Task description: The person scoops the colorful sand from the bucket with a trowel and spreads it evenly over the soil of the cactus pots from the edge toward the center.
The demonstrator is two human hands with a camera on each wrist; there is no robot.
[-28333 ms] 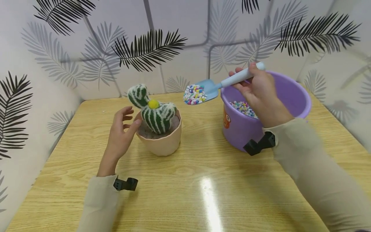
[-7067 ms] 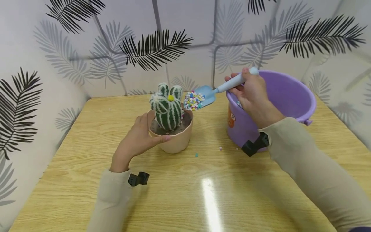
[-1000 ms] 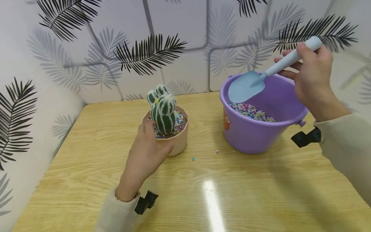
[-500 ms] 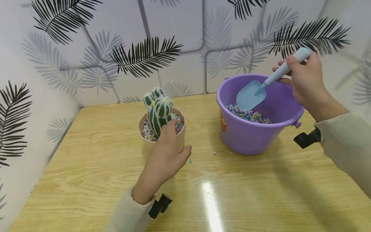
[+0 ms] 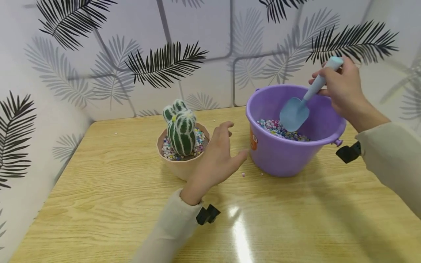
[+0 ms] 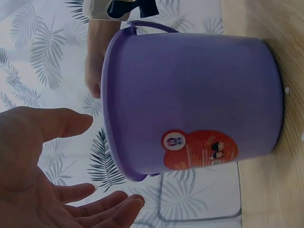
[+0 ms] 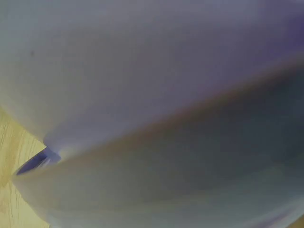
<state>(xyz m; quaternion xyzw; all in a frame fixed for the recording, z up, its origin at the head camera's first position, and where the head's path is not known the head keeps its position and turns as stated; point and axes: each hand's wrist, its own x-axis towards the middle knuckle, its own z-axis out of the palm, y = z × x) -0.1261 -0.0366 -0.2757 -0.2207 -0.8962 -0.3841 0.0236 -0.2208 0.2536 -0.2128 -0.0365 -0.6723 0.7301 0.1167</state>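
My right hand grips the handle of a light blue hand trowel, its blade tilted down inside the purple bucket. The blade's tip is at the colourful pebbles in the bucket; whether it touches them I cannot tell. My left hand hovers between pot and bucket, fingers spread and loosely bent, holding nothing. In the left wrist view that hand is apart from the bucket's rim. A knitted cactus stands in a peach pot, colourful pebbles around its base.
A few stray pebbles lie on the wooden table in front of the bucket. A leaf-patterned wall covering rises behind. Blurred bucket wall fills most of the right wrist view.
My left hand has left the pot and moved right, towards the bucket. The trowel has dipped lower into the bucket. Since the oldest frame, pebbles have come to lie around the cactus.
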